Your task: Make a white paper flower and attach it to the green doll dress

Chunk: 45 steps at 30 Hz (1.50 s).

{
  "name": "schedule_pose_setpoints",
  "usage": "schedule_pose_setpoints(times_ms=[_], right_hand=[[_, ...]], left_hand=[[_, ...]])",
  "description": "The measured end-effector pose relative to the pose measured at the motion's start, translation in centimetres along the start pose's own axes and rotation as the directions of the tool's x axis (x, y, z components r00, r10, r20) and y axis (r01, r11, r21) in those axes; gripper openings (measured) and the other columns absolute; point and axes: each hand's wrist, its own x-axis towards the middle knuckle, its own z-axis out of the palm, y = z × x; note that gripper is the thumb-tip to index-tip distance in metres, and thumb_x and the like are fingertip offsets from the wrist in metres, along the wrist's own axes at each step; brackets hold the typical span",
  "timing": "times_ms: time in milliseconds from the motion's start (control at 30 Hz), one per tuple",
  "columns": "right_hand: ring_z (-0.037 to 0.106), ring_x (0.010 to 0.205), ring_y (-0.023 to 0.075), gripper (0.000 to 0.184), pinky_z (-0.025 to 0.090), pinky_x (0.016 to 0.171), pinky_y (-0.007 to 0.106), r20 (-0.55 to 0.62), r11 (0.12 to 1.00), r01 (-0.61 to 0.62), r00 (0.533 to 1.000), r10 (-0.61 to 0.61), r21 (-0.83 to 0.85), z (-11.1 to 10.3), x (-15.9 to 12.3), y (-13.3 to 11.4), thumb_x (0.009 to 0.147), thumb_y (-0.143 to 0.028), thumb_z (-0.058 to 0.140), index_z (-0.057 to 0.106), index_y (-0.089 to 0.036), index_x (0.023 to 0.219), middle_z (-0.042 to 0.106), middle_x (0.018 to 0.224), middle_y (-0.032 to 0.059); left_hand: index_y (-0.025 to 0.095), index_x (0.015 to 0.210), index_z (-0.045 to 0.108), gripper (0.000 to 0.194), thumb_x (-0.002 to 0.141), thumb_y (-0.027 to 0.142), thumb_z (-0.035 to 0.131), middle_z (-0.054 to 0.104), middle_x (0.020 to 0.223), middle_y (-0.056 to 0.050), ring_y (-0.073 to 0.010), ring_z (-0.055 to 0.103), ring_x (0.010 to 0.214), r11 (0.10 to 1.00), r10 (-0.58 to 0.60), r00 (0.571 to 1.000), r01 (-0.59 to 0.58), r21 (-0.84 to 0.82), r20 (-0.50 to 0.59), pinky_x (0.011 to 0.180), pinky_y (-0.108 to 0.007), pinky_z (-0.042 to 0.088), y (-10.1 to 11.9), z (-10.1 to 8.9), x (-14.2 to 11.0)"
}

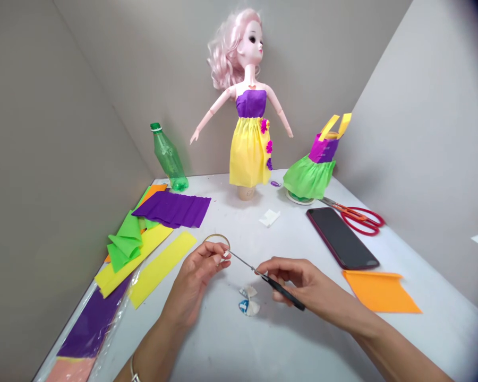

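Observation:
My right hand (290, 278) is closed on a slim tool with a thin metal end and a black handle, which looks like black-handled scissors (282, 293) seen edge-on. Their tip reaches the fingertips of my left hand (199, 273). That hand is pinched on a small white piece (226, 254), mostly hidden by the fingers. Just behind these fingers shows a thin gold-coloured hoop (217, 235), partly covered. Below and between both hands lies a pleated, bow-shaped white and blue scrap (249, 301) on the table.
A pink-haired doll (250, 106) stands at the back. Left are a green bottle (169, 159), purple crepe paper (175, 208) and a yellow strip (163, 268). Right are a small dress (313, 170), red-handled scissors (360, 216), a phone (340, 237) and orange paper (382, 293). A white scrap (269, 217) lies mid-table.

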Motion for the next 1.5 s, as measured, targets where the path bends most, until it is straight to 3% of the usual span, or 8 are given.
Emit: schedule_pose_setpoints(times_ms=[433,600,700,933,1067,1167,1233,1500], right_hand=[[0.047,0.072,0.0120,0.033,0.042,0.064,0.023,0.049,0.999,-0.002,0.999,0.000,0.044,-0.1,-0.1,-0.1,0.075,-0.034,0.075,0.069,-0.023,0.106,0.052,0.079,-0.0021],[0.057,0.084,0.0171,0.026,0.047,0.071,0.027,-0.197,0.956,0.062,0.973,-0.122,-0.285,-1.1,0.0,0.1,0.080,-0.024,0.064,0.065,-0.025,0.106,0.061,0.089,0.0005],[0.062,0.087,0.0199,0.021,0.050,0.075,0.032,-0.306,0.767,0.017,0.911,-0.277,-0.642,-1.6,0.4,1.2,0.083,-0.022,0.061,0.062,-0.024,0.104,0.064,0.096,0.0023],[0.061,0.078,0.0229,0.020,0.041,0.092,0.052,-0.103,0.209,0.007,0.856,-0.506,-0.978,-2.2,1.3,3.1,0.091,-0.010,0.047,0.065,-0.018,0.086,0.064,0.082,0.0070],[0.059,0.084,0.0240,0.018,0.043,0.082,0.043,-0.199,0.449,0.005,0.892,-0.407,-0.894,-1.4,1.0,1.9,0.090,-0.013,0.051,0.068,-0.019,0.090,0.065,0.087,0.0080],[0.058,0.077,0.0170,0.014,0.044,0.069,0.029,-0.188,0.860,0.068,0.964,-0.187,-0.507,-0.1,0.6,0.6,0.091,-0.024,0.055,0.068,-0.023,0.092,0.065,0.089,0.0027],[0.055,0.074,0.0153,0.014,0.041,0.067,0.026,-0.139,0.973,0.056,0.986,-0.088,-0.222,0.8,0.5,0.1,0.088,-0.031,0.061,0.069,-0.020,0.085,0.064,0.081,0.0008],[0.037,0.056,0.0070,0.032,0.029,0.059,0.023,-0.002,0.888,-0.110,0.992,0.124,0.447,2.1,0.9,0.5,0.076,-0.043,0.075,0.064,-0.013,0.073,0.055,0.068,-0.0020]], left_hand=[[0.018,0.076,0.061,0.017,0.076,0.031,0.072,0.059,0.102,-0.005,-0.0174,0.056,0.093,0.999,-0.009,0.999,0.011,0.036,-0.050,0.095,-0.034,0.044,0.0,-0.1,0.3],[0.018,0.076,0.060,0.017,0.077,0.032,0.071,0.059,0.101,-0.004,-0.0187,0.055,0.096,0.997,0.009,0.997,-0.003,0.079,-0.080,0.095,-0.034,0.040,-0.1,-0.4,0.5],[0.019,0.075,0.060,0.016,0.078,0.032,0.069,0.061,0.102,-0.005,-0.0208,0.054,0.101,0.985,0.026,0.995,-0.009,0.172,-0.095,0.093,-0.034,0.039,-0.4,-0.5,0.5],[0.020,0.078,0.062,0.013,0.080,0.032,0.068,0.062,0.103,-0.005,-0.0220,0.057,0.104,0.955,0.059,0.997,-0.044,0.295,-0.042,0.089,-0.031,0.041,-0.9,-0.6,0.6],[0.020,0.080,0.061,0.011,0.083,0.030,0.065,0.061,0.101,-0.005,-0.0210,0.057,0.101,0.928,0.084,0.996,-0.081,0.365,0.007,0.089,-0.030,0.042,-1.0,-0.4,0.6],[0.021,0.081,0.061,0.007,0.085,0.026,0.062,0.060,0.097,-0.004,-0.0200,0.057,0.100,0.868,0.185,0.981,-0.189,0.459,0.053,0.091,-0.030,0.043,-1.3,0.2,0.2],[0.022,0.081,0.061,0.005,0.086,0.023,0.061,0.060,0.096,-0.004,-0.0195,0.057,0.099,0.782,0.297,0.951,-0.292,0.550,0.084,0.091,-0.030,0.043,-1.6,0.5,-0.1],[0.024,0.096,0.068,0.023,0.085,0.007,0.058,0.060,0.106,-0.008,-0.0207,0.060,0.098,0.171,0.631,0.653,-0.644,0.746,0.419,0.085,-0.031,0.050,-2.4,0.1,-1.0]])
